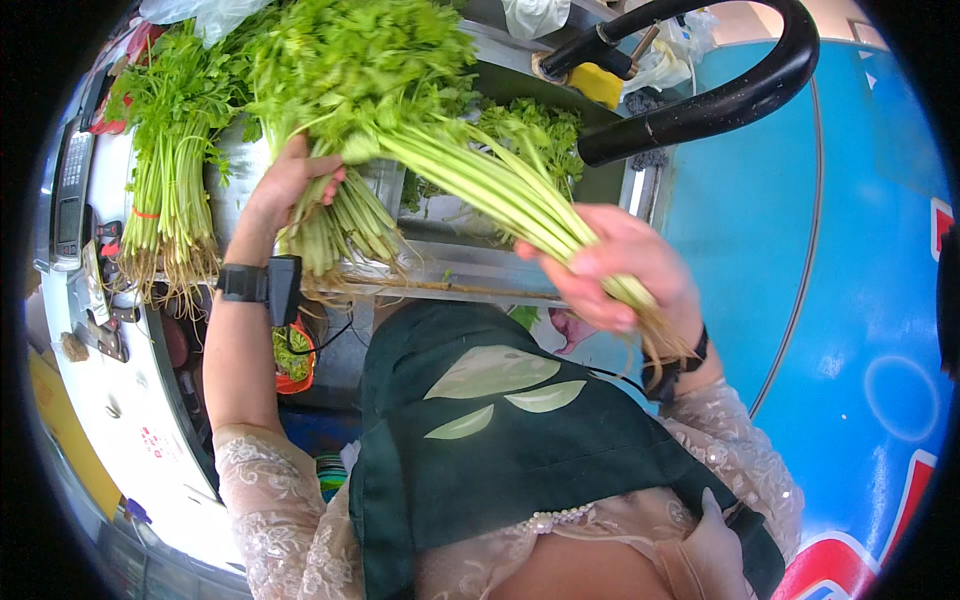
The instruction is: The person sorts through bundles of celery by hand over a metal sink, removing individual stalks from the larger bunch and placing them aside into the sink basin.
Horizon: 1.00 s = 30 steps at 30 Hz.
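Observation:
My right hand (619, 262) is closed around the lower stalks of a bunch of leafy celery (480, 187), its roots trailing past the wrist. The stalks slant up to the left, where their tops merge with a large leafy pile (352, 60). My left hand (304, 176) is at the upper stalks of another celery bunch (337, 225), thumb and fingers around some stems; whether it also touches the slanting stalks is unclear. Left of it lies a rooted celery bunch (161, 187) with an orange band.
A black hose-like faucet (697, 112) arches over the metal sink (510, 255), which holds more greens (536, 135). A scale (71, 187) and knives (109, 337) lie at the left. A blue surface (847, 247) spans the right. An orange-rimmed container of trimmings (296, 360) sits below.

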{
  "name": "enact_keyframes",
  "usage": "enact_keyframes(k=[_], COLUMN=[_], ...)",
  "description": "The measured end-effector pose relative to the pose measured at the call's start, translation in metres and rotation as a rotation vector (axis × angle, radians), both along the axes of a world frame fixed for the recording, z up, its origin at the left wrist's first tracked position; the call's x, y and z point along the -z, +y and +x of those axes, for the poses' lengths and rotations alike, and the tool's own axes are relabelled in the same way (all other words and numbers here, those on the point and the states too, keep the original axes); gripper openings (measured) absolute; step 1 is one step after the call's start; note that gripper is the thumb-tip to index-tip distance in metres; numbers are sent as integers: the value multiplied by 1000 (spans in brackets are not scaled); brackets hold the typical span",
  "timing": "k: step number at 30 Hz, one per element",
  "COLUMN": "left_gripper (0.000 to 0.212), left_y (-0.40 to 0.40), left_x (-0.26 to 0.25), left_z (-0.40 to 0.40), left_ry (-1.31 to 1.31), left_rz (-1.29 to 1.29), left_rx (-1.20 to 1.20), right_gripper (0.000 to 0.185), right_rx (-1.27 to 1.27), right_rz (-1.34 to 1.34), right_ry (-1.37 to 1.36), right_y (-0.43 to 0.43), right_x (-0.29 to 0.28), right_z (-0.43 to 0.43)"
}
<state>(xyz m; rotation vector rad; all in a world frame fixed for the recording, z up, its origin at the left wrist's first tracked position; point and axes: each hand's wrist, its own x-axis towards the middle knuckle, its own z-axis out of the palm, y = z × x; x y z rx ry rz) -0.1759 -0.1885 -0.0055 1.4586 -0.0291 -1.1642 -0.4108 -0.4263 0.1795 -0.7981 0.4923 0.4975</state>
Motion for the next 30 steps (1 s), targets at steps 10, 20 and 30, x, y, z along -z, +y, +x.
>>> enact_keyframes(k=[10,20,30], left_gripper=[28,25,14], left_y=[-15,-117,-130], left_x=[-5,-10,20], left_z=[-31,-179,-196], left_ry=[89,513,601], left_rz=[-44,-245,-198], left_rx=[25,132,-58], right_gripper=[43,38,22], right_rx=[84,492,517], right_rz=[-117,-174,-172], right_ry=[51,136,-7], right_y=[-28,-34,-19], right_x=[7,90,181], right_z=[-77,-107,-81])
